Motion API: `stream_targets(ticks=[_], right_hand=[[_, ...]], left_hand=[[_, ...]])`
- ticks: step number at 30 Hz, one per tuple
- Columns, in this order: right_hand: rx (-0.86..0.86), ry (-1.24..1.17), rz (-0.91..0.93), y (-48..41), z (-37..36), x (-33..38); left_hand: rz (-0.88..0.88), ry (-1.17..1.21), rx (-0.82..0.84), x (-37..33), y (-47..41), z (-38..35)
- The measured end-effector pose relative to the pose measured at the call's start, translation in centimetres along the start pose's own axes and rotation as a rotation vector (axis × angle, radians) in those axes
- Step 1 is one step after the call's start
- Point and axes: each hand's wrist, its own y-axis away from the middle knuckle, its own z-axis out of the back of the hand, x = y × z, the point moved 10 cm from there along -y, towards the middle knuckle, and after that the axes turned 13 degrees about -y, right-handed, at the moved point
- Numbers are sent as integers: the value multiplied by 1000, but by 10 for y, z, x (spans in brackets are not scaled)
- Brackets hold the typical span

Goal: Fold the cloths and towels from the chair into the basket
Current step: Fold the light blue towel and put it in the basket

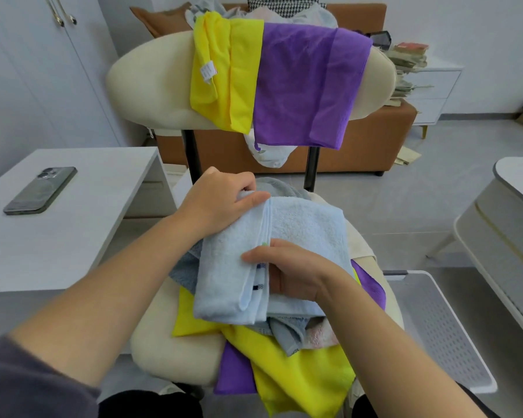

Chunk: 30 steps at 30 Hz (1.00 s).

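A light blue towel (302, 227) lies partly folded on top of a pile of cloths on the cream chair seat (169, 351). My left hand (221, 200) pinches the towel's far folded edge. My right hand (293, 270) grips the near end of the same fold, thumb on top. Under the towel lie a yellow cloth (299, 375), a purple cloth (234, 372), a grey-blue cloth (287, 333) and a pink one (322, 331). Over the chair back (148, 73) hang a yellow cloth (224, 73) and a purple cloth (305, 82). The white perforated basket (444, 330) stands to the right of the chair.
A phone (40, 190) lies on the white table (73, 236) at the left. A brown sofa (369, 146) with clothes is behind the chair. A white drawer unit (435, 92) with stacked papers stands at the back right. A pale rounded table (514, 206) is at the right edge.
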Motion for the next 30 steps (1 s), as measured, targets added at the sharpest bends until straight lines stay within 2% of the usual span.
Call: stream_targets(ticks=[4, 7, 9, 12, 16, 20, 22, 24, 25, 27, 30], right_hand=[[112, -238, -33, -1, -11, -7], [140, -309, -41, -2, -11, -8], [111, -301, -24, -2, -8, -6], [-37, -219, 67, 0, 9, 5], [-234, 24, 264, 12, 28, 27], [-486, 267, 495, 31, 40, 48], [-574, 360, 625, 40, 42, 58], [-624, 432, 693, 44, 45, 63], [-644, 466, 711, 45, 46, 65], [-681, 510, 745, 47, 49, 67], [-720, 527, 771, 47, 51, 69]], left_hand=[[44, 145, 31, 1, 3, -2], [194, 275, -50, 13, 19, 4], [329, 371, -115, 20, 41, 7], [508, 431, -155, 20, 82, 3], [495, 316, -106, -4, 110, -9], [536, 50, 7, -15, 111, -25], [581, -85, -13, -19, 110, -21], [628, -110, -67, -18, 112, -15], [655, -58, -98, -15, 114, -14], [727, 207, -133, -4, 117, -16], [871, 529, -109, 15, 126, -21]])
